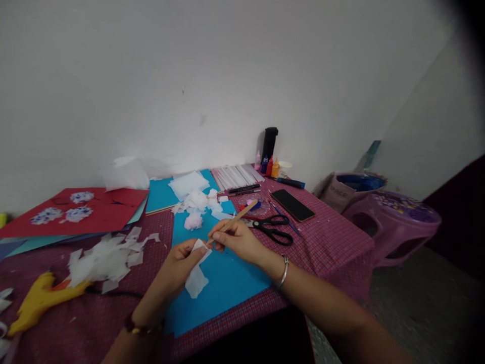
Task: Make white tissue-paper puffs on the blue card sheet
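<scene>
My left hand (182, 263) pinches a small piece of white tissue paper (197, 280), whose lower part hangs down over a blue sheet (227, 288). In my right hand (235, 240) is a flat wooden stick (240, 215), slanting up to the right. Its lower end meets the tissue between the two hands. A fluffy pale pink tissue ball (193, 221) rests on the blue sheet just beyond my fingers. Behind it lies a heap of crumpled tissue (197, 200). Black-handled scissors (271, 230) lie right of my right hand.
To the left are a yellow glue gun (38, 301), a pile of tissue pieces (109, 260) and a red sheet (113, 212) bearing tissue flowers. A phone (292, 205), paint bottles (270, 166) and white strips (237, 177) sit at the back right. A pink stool (394, 222) stands beside the table.
</scene>
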### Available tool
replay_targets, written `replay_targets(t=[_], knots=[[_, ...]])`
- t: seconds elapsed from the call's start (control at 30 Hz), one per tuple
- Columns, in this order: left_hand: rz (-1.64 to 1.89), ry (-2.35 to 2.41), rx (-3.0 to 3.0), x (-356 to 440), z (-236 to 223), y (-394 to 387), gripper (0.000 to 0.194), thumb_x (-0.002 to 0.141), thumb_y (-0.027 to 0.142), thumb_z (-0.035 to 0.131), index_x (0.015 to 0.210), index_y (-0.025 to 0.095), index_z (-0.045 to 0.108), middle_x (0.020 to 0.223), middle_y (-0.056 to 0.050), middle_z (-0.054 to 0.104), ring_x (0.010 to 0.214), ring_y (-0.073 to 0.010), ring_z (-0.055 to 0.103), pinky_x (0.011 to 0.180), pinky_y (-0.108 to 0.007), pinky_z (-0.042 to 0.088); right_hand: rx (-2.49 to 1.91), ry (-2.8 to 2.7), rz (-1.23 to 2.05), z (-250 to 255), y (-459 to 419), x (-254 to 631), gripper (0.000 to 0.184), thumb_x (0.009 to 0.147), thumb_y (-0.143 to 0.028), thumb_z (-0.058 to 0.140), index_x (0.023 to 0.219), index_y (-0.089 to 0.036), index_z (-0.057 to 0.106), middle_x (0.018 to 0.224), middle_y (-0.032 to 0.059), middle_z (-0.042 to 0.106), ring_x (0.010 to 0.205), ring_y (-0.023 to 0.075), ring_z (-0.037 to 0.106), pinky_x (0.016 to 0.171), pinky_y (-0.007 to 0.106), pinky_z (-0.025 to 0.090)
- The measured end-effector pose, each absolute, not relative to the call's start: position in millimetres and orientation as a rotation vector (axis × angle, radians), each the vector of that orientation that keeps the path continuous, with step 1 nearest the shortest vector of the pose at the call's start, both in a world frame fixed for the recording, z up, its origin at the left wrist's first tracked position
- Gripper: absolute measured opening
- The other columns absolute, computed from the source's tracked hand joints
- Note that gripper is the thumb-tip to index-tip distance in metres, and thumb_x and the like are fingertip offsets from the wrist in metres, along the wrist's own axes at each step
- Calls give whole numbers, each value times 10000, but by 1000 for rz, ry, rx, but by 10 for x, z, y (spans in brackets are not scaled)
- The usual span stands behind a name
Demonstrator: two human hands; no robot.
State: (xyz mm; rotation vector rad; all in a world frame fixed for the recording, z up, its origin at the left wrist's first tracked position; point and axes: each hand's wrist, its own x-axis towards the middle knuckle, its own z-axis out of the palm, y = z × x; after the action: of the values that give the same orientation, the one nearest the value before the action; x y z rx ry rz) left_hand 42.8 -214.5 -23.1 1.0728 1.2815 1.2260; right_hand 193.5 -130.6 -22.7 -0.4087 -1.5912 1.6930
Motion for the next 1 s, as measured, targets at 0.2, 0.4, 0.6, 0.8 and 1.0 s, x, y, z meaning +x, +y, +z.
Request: replay_targets(t=[0.2, 0.4, 0.6, 0.8, 1.0], knots=[[1195, 1346, 1089, 441, -203, -2141, 236, 702, 397, 653, 714, 162, 626, 461, 76, 449, 389, -59, 347, 363, -162, 273, -437, -1580, 1561, -188, -1305, 1954, 275, 735, -425, 634, 764, -151, 619, 626, -20, 571, 486, 66, 506, 467, 193, 407], [1192, 1384, 1125, 416, -239, -2127, 281, 734, 410, 630, 619, 163, 559, 464, 80, 422, 393, -50, 336, 373, -158, 266, -402, -1651, 1523, -170, -1335, 1974, 289, 744, -441, 623, 752, -153, 618, 636, -13, 564, 514, 76, 507, 487, 200, 400], [1182, 1413, 1151, 406, -271, -2127, 249, 751, 393, 615, 662, 162, 587, 480, 71, 449, 407, -60, 365, 387, -164, 284, -432, -1745, 1373, -179, -1360, 1966, 226, 797, -355, 583, 726, -143, 616, 684, 2, 551, 548, 80, 500, 510, 203, 383], [1175, 1390, 1164, 392, -282, -2133, 255, 772, 408, 587, 686, 168, 584, 497, 78, 437, 404, -58, 365, 386, -164, 287, -417, -1741, 1398, -178, -1363, 1971, 206, 794, -341, 581, 732, -146, 609, 675, 3, 556, 552, 88, 503, 511, 210, 389], [1168, 1410, 1175, 404, -254, -2137, 274, 766, 416, 587, 654, 168, 560, 484, 84, 408, 396, -60, 340, 381, -170, 275, -375, -1775, 1384, -173, -1382, 1964, 213, 809, -332, 562, 709, -150, 609, 697, 16, 590, 591, 97, 531, 547, 218, 424]])
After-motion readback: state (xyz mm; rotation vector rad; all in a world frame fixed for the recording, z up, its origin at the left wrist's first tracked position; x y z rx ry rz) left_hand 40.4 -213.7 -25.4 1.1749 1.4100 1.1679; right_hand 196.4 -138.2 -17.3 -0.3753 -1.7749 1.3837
